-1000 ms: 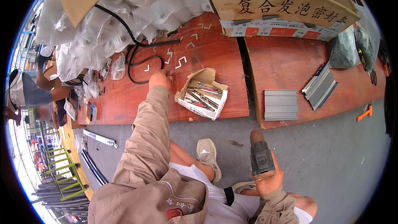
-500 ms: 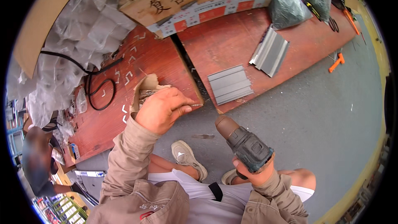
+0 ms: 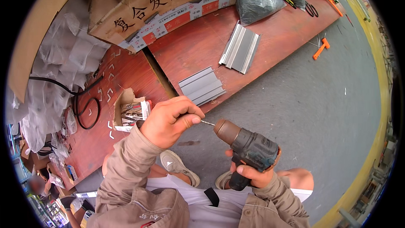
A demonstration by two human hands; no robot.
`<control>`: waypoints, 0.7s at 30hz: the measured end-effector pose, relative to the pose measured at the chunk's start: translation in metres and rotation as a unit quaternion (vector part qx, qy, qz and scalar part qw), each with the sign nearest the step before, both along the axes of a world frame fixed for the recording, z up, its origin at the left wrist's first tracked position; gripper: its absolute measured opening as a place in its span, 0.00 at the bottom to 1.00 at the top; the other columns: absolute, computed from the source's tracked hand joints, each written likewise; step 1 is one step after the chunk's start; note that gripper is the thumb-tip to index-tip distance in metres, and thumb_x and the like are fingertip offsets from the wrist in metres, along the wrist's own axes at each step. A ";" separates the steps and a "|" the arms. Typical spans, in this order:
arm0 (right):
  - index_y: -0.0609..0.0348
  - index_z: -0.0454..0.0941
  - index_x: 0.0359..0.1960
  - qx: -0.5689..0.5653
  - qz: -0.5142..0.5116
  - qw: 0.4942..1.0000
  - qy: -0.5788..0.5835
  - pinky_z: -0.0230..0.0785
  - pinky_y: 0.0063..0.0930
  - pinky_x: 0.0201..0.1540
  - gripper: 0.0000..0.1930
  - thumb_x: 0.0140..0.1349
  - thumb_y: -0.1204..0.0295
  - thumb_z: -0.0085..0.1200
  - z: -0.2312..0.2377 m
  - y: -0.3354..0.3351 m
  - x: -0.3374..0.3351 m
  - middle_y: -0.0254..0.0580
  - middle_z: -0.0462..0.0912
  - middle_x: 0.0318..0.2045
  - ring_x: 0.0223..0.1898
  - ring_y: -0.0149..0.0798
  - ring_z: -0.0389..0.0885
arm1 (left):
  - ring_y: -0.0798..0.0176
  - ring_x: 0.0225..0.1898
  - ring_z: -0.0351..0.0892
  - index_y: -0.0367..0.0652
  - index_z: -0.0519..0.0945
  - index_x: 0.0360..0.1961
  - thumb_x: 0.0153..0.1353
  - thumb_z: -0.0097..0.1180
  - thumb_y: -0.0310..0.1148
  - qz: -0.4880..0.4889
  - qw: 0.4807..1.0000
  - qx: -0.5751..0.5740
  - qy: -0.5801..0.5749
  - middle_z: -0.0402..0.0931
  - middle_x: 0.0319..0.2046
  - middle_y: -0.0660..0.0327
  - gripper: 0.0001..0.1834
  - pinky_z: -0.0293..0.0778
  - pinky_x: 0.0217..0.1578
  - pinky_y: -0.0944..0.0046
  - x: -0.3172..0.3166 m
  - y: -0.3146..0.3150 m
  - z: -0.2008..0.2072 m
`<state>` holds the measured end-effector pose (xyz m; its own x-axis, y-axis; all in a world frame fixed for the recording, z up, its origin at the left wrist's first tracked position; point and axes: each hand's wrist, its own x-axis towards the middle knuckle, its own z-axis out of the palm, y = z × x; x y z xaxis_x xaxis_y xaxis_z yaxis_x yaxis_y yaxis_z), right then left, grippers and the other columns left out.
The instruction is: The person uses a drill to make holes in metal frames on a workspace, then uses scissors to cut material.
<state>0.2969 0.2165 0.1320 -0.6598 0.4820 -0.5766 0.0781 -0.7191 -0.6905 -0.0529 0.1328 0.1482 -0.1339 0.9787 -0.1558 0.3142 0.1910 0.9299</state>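
Observation:
My right hand [image 3: 257, 174] is wrapped round the grip of a dark cordless drill [image 3: 255, 147], its brown chuck [image 3: 227, 131] pointing up and left. Between thumb and forefinger, my left hand [image 3: 171, 120] pinches a thin metal drill bit [image 3: 207, 122]. The bit's far end meets the chuck's mouth; whether it sits inside I cannot tell. Just left of that hand, a torn small cardboard box [image 3: 126, 109] full of thin metal bits or screws stands on the red-brown table [image 3: 141, 74].
Two grey metal profile pieces, a nearer one [image 3: 201, 86] and a farther one [image 3: 240, 48], lie on the table beside a large carton [image 3: 168, 10]. Filled plastic bags [image 3: 258, 0] stand at the back. An orange-handled tool [image 3: 321, 49] is past the table's edge. Black cable [image 3: 86, 114] coils at left.
My left hand has come away from the small box to the drill, the bit now bridging hand and chuck. The drill has tilted further left. My view has shifted right.

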 end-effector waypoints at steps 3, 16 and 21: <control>0.68 0.83 0.80 -0.030 -0.002 0.999 0.015 0.92 0.37 0.54 0.35 0.72 0.76 0.79 -0.004 0.000 0.014 0.52 0.99 0.62 0.48 0.37 0.96 | 0.64 0.46 0.90 0.39 0.91 0.62 0.84 0.78 0.30 0.066 0.981 -0.065 -0.173 0.91 0.48 0.61 0.12 0.86 0.49 0.59 0.013 0.001 -0.010; 0.65 0.81 0.83 0.052 -0.018 0.998 -0.012 0.90 0.39 0.58 0.35 0.74 0.79 0.74 -0.015 -0.012 0.040 0.52 0.95 0.69 0.53 0.37 0.95 | 0.67 0.47 0.91 0.38 0.87 0.71 0.81 0.80 0.24 0.208 0.888 -0.065 -0.404 0.90 0.52 0.63 0.22 0.90 0.50 0.64 0.059 0.016 -0.058; 0.69 0.86 0.77 0.037 -0.057 0.998 -0.016 0.91 0.38 0.54 0.30 0.73 0.80 0.74 -0.013 -0.009 0.041 0.50 0.98 0.65 0.49 0.35 0.96 | 0.70 0.51 0.89 0.36 0.89 0.73 0.80 0.80 0.25 0.155 0.926 -0.096 -0.330 0.89 0.52 0.65 0.24 0.90 0.54 0.64 0.067 0.024 -0.042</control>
<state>0.3374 0.2073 0.1193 -0.5809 0.5942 -0.5563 0.0211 -0.6722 -0.7401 0.0141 0.1570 0.1064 -0.2173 0.8550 -0.4710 -0.4078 0.3589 0.8396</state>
